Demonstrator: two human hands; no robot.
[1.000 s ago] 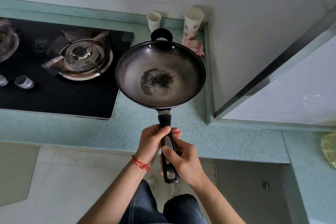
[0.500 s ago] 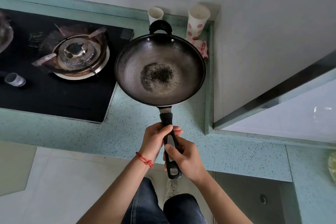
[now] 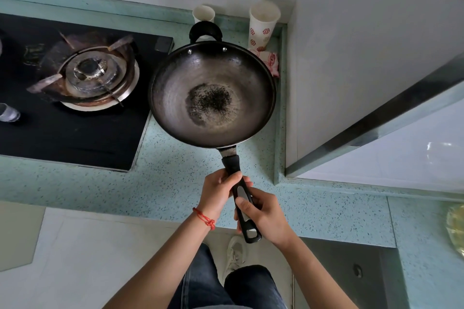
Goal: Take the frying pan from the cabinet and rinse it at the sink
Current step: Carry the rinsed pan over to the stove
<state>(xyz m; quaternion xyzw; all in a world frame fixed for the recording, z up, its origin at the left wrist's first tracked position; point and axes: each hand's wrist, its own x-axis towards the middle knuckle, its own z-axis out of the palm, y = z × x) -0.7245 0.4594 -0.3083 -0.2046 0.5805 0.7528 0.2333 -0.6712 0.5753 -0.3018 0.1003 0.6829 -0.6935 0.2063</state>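
Observation:
A dark round frying pan (image 3: 213,95) with a black burnt patch in its middle hangs level above the speckled green counter (image 3: 100,188). Its long black handle points toward me. My left hand (image 3: 218,193), with a red string on the wrist, grips the handle nearer the pan. My right hand (image 3: 263,213) grips the handle's lower end, thumb on top. A small loop handle sits on the pan's far rim. No sink or cabinet opening shows in this view.
A black gas hob (image 3: 75,98) with a burner lies left of the pan. Two paper cups (image 3: 263,25) and a red-and-white cloth (image 3: 270,60) stand in the back corner. A white wall block with a metal-edged ledge (image 3: 376,120) rises on the right.
The view has shifted slightly, and the pan with both hands sits a little lower and more to the right in frame. My grip on the handle is unchanged.

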